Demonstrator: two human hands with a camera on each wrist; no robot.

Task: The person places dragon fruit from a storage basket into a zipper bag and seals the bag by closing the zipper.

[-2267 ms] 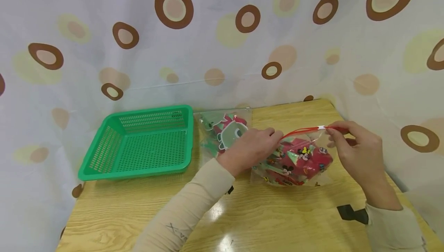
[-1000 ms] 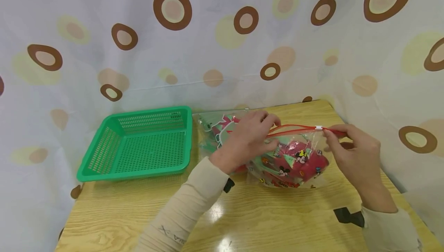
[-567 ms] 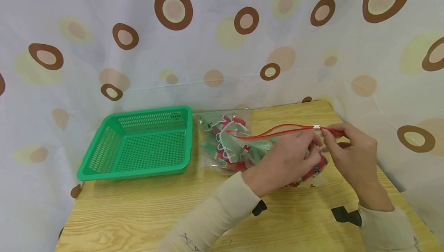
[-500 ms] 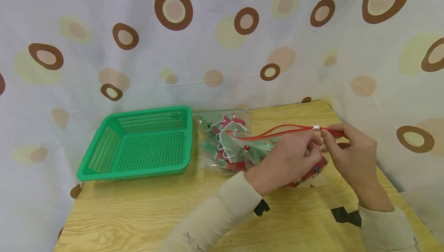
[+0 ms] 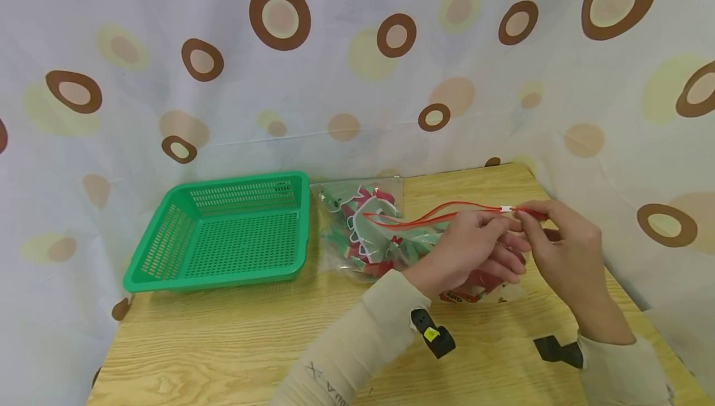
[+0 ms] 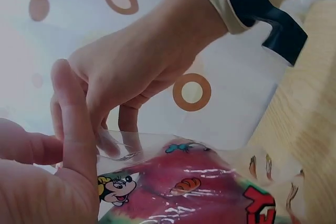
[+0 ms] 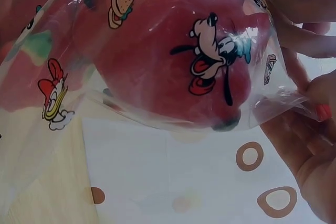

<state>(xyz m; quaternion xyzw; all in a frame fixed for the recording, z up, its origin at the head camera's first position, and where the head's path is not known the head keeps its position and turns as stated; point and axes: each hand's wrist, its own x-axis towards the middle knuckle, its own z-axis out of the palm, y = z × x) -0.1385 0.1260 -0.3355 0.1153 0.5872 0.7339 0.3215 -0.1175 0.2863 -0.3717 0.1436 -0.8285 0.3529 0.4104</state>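
Note:
A clear zip bag (image 5: pixel 391 241) with a red zip strip (image 5: pixel 441 215) lies on the wooden table (image 5: pixel 234 338), stuffed with red and green cartoon-print cloth (image 7: pixel 173 61). My left hand (image 5: pixel 475 248) pinches the white slider (image 5: pixel 506 210) at the right end of the strip. My right hand (image 5: pixel 558 238) pinches the bag's top corner just right of the slider. Both hands meet at that corner, also seen up close in the left wrist view, where the right hand (image 6: pixel 142 72) grips the plastic edge (image 6: pixel 121 148). The strip gapes open to the left of the slider.
A green perforated plastic basket (image 5: pixel 223 232) stands at the left of the table, beside the bag. A spotted curtain (image 5: pixel 357 64) hangs close behind and to the right. Black wrist mounts (image 5: pixel 432 338) sit on both sleeves.
My left hand left the bag's left part, crossed right over the bag and took hold of the slider. The right hand kept its pinch on the corner. The bag sagged flatter.

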